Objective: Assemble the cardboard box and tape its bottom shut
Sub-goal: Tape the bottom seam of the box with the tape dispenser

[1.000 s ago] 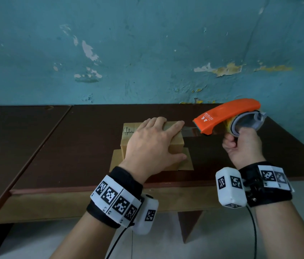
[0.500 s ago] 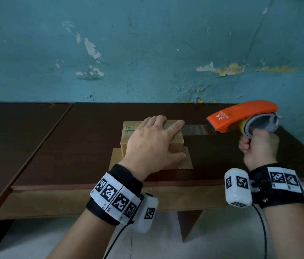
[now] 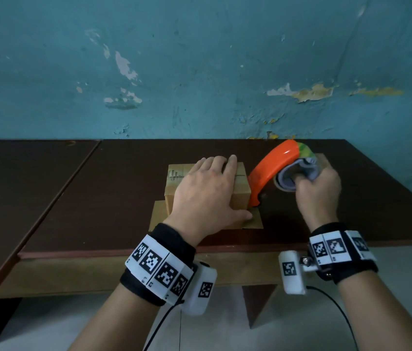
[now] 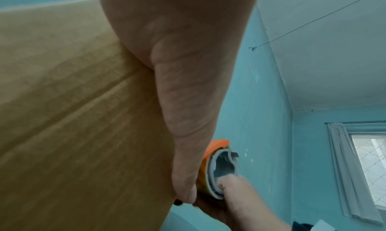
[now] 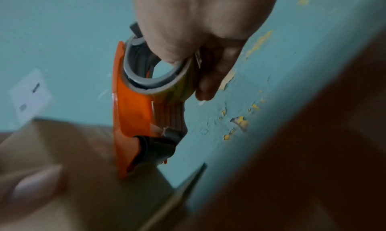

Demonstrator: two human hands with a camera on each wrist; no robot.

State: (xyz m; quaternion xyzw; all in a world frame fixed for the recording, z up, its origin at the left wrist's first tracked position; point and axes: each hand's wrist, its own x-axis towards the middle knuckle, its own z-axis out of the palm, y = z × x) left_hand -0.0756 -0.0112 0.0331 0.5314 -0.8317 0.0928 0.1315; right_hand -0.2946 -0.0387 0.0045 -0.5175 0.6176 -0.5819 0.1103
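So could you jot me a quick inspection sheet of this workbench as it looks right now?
Surface: dark brown wooden table, a second tabletop butted against its left side.
Job's things: small cardboard box upside down on the table, its lower flaps splayed flat; orange tape dispenser tilted nose-down against the box's right side.
Clutter: nothing seen.
Grips: left hand lies flat on top of the box, thumb down its near side; right hand holds the dispenser, fingers hooked through the roll's core.
Cables: black cable trails from each wrist camera.
Surroundings: teal wall with peeling paint; curtained window in the left wrist view.
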